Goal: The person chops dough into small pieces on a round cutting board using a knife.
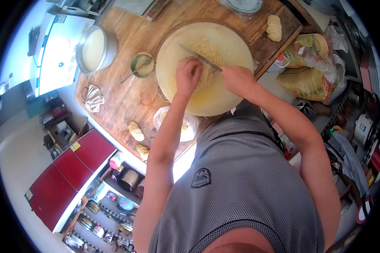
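Observation:
A thick round chopping board (230,40) lies on the wooden table, bearing finely chopped pale-yellow food (209,50). Longer shreds (207,80) of it spread between my hands. My right hand (237,80) is closed around the handle of a kitchen knife (207,62), whose blade slants across the board toward the upper left. Close beside the blade, my left hand (188,76) is on the board's left half with its fingers curled inward. What those fingers hold, if anything, is hidden.
Left of the board are a green bowl (142,65) of chopped food, a large metal pot (96,49) and a crumpled cloth (94,99). A plastic bag (191,128) sits near my left forearm. Sliced pale pieces (136,131) lie left, others (274,28) right. Sacks (306,82) stand beyond the table's right edge.

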`<act>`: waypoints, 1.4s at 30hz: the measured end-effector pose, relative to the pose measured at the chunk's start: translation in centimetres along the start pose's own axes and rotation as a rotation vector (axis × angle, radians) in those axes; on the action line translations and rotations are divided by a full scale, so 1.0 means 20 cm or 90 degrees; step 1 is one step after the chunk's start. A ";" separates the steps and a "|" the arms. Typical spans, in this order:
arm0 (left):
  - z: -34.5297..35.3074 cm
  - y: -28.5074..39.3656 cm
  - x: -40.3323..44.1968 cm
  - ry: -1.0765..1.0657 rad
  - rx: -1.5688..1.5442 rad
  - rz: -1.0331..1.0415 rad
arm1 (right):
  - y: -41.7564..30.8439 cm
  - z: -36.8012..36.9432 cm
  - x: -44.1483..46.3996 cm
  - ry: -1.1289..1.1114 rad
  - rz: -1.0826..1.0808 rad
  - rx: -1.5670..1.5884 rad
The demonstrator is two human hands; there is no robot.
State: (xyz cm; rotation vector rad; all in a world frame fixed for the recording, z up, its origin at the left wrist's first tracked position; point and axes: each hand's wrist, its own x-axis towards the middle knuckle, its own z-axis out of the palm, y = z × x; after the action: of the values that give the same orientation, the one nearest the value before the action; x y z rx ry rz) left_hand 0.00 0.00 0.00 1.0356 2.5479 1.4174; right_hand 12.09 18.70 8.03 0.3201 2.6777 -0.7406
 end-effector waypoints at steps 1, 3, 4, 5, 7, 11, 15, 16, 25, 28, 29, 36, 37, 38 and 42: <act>-0.02 -0.01 0.02 0.005 0.021 0.034 | 0.02 0.01 -0.01 0.010 -0.009 -0.003; 0.14 0.06 -0.02 0.025 -0.020 0.050 | 0.15 -0.06 -0.18 -0.003 0.014 -0.058; 0.09 0.04 -0.01 0.021 -0.011 0.044 | 0.14 -0.07 -0.19 -0.003 0.014 -0.042; 0.08 0.03 0.01 0.022 -0.011 0.041 | 0.14 -0.10 -0.20 -0.001 0.018 -0.035; 0.02 0.02 0.00 0.016 0.008 0.045 | 0.08 -0.16 -0.21 -0.009 0.010 -0.024; 0.03 0.02 0.01 0.020 0.006 0.046 | 0.02 -0.24 -0.24 -0.034 -0.006 -0.033; 0.03 0.05 0.02 0.038 0.007 0.063 | 0.04 -0.08 -0.07 0.029 -0.048 -0.008; 0.03 0.04 0.02 0.028 0.001 0.057 | 0.02 -0.06 -0.01 0.027 -0.061 -0.007; 0.03 0.01 0.01 0.043 0.011 0.066 | 0.11 -0.14 -0.19 -0.018 -0.012 -0.028; 0.03 0.02 0.01 0.042 0.026 0.073 | 0.09 -0.23 -0.24 -0.018 -0.017 -0.022; 0.03 0.03 0.01 0.038 0.022 0.062 | 0.08 -0.23 -0.25 -0.010 -0.023 -0.016; 0.03 0.02 0.01 0.039 0.040 0.062 | 0.04 -0.03 0.00 0.013 -0.069 -0.020; 0.03 0.02 0.01 0.041 0.038 0.068 | 0.02 -0.04 0.01 0.029 -0.070 -0.014; 0.03 0.02 0.01 0.042 0.033 0.073 | 0.02 -0.05 0.01 0.043 -0.069 -0.009; 0.03 0.02 0.00 0.054 0.013 0.052 | 0.10 -0.07 -0.14 -0.009 -0.030 -0.018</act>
State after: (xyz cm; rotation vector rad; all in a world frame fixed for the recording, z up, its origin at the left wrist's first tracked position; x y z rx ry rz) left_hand 0.36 0.62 -0.09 1.1177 2.6121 1.4905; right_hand 14.81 20.75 9.31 0.2439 2.6884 -0.7149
